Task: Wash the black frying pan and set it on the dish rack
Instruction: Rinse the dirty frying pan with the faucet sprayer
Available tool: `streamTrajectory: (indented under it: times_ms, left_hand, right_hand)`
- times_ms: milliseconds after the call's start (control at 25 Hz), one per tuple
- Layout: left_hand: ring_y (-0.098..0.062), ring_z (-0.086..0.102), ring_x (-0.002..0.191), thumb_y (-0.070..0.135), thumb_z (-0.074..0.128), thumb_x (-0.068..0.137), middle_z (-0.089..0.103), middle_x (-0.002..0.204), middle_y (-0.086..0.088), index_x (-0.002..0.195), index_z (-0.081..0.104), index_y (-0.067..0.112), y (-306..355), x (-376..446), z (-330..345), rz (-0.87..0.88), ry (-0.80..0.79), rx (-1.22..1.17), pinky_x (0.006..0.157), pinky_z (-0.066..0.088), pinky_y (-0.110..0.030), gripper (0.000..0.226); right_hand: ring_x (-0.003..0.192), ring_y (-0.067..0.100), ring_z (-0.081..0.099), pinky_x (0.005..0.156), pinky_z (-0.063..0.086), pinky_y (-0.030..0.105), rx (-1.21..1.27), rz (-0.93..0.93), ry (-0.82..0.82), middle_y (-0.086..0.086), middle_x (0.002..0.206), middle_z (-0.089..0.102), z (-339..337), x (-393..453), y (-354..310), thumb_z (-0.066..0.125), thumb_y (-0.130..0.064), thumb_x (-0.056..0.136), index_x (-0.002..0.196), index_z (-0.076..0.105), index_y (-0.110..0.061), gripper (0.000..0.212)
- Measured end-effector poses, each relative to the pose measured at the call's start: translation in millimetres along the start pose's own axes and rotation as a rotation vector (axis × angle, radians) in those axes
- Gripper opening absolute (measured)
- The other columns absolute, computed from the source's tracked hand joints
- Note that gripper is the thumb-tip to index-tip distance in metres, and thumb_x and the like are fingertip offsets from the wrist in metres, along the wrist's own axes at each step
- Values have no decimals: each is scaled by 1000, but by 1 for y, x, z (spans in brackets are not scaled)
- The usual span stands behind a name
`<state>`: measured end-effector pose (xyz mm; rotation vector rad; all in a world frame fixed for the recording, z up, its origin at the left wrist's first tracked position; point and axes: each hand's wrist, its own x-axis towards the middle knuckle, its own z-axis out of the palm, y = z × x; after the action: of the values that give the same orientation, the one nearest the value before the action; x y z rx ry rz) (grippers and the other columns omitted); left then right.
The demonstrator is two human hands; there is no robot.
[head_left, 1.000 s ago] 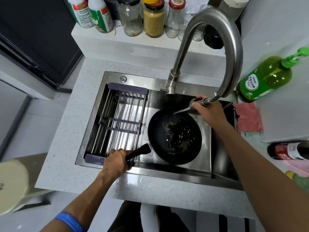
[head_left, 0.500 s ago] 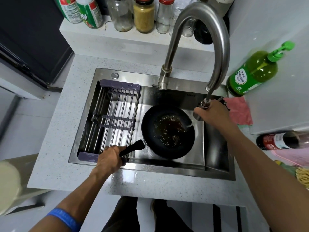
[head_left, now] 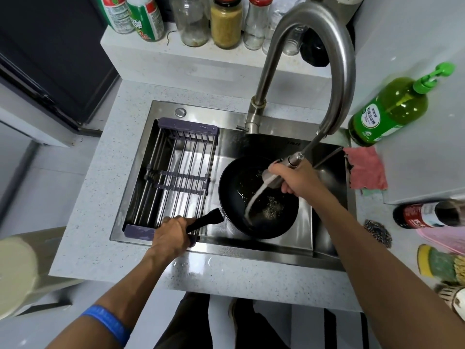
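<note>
left hand (head_left: 172, 234) grips handle of black frying pan (head_left: 259, 197) | pan in sink (head_left: 327, 245), dish rack (head_left: 173, 180) at its 9 o'clock | right hand (head_left: 298, 178) grips pull-out spray head (head_left: 275, 176), water hitting pan

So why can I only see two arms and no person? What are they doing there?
The camera sits on the person's head and looks down, so you see only their arms. No machine here, just two bare hands. The left hand grips the handle of a round black frying pan, which sits in a shiny steel sink. The right hand holds the pull-out metal tap sprayer and aims water into the pan, where greasy bits still show. Left of the pan, a metal dish rack with purple ends spans the sink. On the counter to the right stand a green soap bottle and a pink cloth.
</note>
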<state>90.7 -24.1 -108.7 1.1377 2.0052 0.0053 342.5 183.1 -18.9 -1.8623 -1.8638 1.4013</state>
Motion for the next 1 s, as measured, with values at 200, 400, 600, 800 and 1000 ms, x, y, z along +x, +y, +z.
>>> streamTrajectory:
  times_ms: [200,400,600,800,1000]
  left_hand:
    - [-8,60,74,25,70,87,65,78,9,122,63,38,2,0,-2,25,46,43,70,54,-27,38]
    - [-3,58,73,26,70,86,64,77,12,114,67,38,1,1,-1,13,31,48,69,51,-25,31]
    - [-3,62,68,28,70,87,67,79,9,118,64,38,0,3,0,4,19,34,58,46,-18,34]
    - [-4,62,67,27,68,88,67,77,9,116,66,36,0,3,1,12,32,77,59,48,-21,29]
    - [-4,64,70,30,68,87,68,77,11,116,65,38,1,4,1,16,25,61,62,51,-23,31]
  right_hand:
    - [47,12,61,57,47,27,-52,13,93,-1,49,64,-9,5,12,68,-41,81,67,71,-12,32]
    - [40,2,55,46,45,19,15,-56,46,-4,48,62,6,12,-5,68,-37,88,75,71,-13,28]
    - [46,10,61,54,53,29,-9,-28,39,-2,52,66,0,2,8,68,-39,85,69,69,-13,31]
    - [51,12,60,47,49,24,274,-49,52,17,71,72,33,10,-27,66,-38,90,85,72,-15,24]
    - [49,9,60,46,50,23,259,-26,72,8,62,70,34,8,-22,67,-39,89,84,73,-17,24]
